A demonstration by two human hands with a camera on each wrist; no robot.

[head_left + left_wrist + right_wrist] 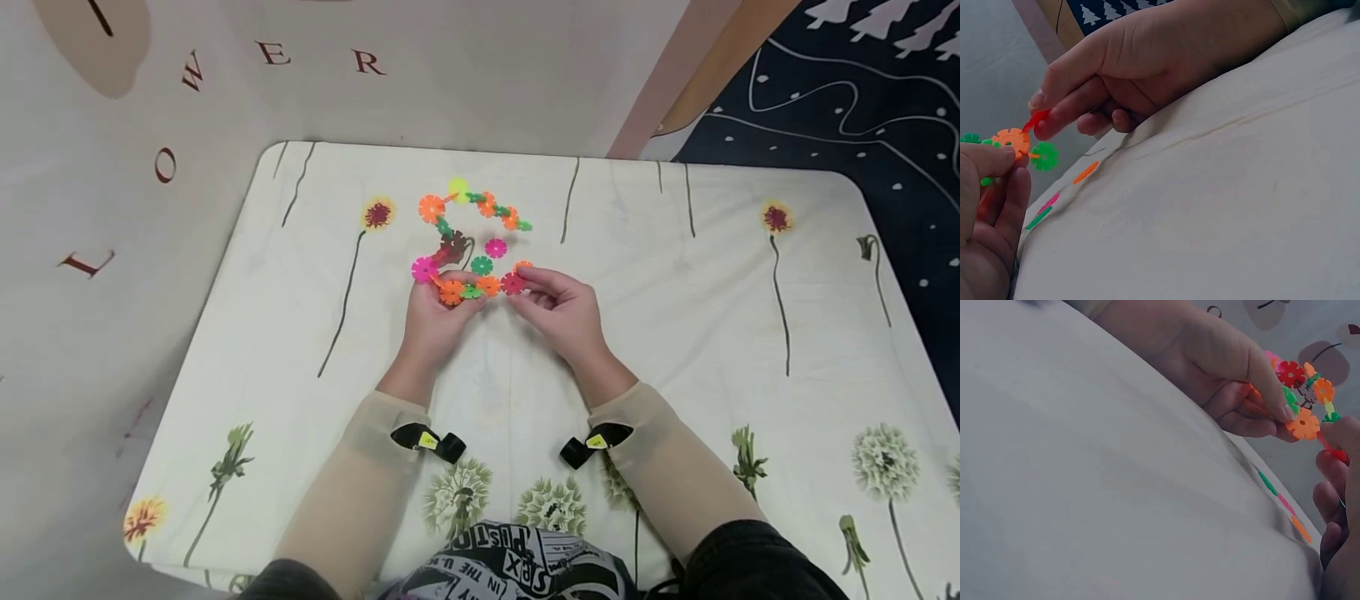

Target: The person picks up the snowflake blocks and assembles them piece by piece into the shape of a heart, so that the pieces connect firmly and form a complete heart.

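Note:
A curved chain of interlocking plastic flower discs (431, 208) in orange, green, yellow, brown and pink is held up over the table. My left hand (435, 321) grips its near end, thumb and fingers pinching an orange disc (1304, 424). Between thumb and index finger, my right hand (566, 317) pinches a red disc (1036, 120). The red disc's edge meets or nearly meets the orange disc at the chain's end; whether they are joined I cannot tell. Beyond the hands, a loose pink disc (496, 247), green disc (482, 266) and orange disc (1085, 172) lie flat.
A white tablecloth (675, 292) printed with flowers covers the table. Behind it stands a pale wall (465, 92) with letters, and at the right hangs a dark panel (840, 108) with white trees. Patterned clothing (517, 567) shows at the near edge.

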